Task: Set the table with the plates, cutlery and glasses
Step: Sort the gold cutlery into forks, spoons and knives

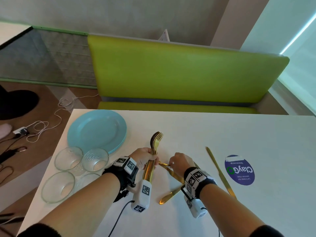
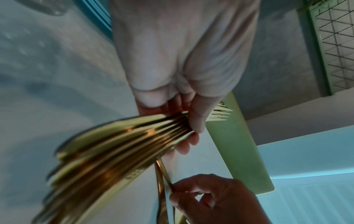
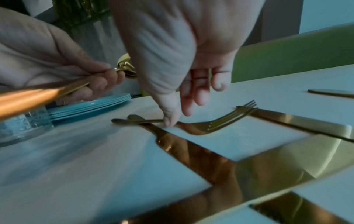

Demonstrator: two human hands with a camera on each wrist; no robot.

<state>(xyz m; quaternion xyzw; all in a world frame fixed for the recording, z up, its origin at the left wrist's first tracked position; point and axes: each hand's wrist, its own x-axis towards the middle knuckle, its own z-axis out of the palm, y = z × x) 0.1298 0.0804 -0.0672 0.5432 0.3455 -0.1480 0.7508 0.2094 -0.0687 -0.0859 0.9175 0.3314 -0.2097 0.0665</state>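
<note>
My left hand (image 1: 152,158) grips a bundle of gold cutlery (image 1: 154,146) above the white table (image 1: 222,134), fork tines pointing away; the left wrist view shows the fingers (image 2: 197,121) wrapped round the fanned handles (image 2: 118,144). Just to its right, my right hand (image 1: 171,164) pinches the handle of a single gold fork (image 3: 210,125) lying on the table, thumb tip (image 3: 169,119) on the handle. Its tines rest on a gold knife (image 3: 296,121). Another knife (image 1: 171,195) lies below the hands and a third (image 1: 220,171) lies to the right.
A stack of light-blue plates (image 1: 96,130) sits at the table's far left, with several clear glasses (image 1: 68,159) in front of it. A round blue sticker (image 1: 240,170) lies at right. A green bench (image 1: 179,71) stands beyond the table; cables (image 1: 42,127) lie on the floor.
</note>
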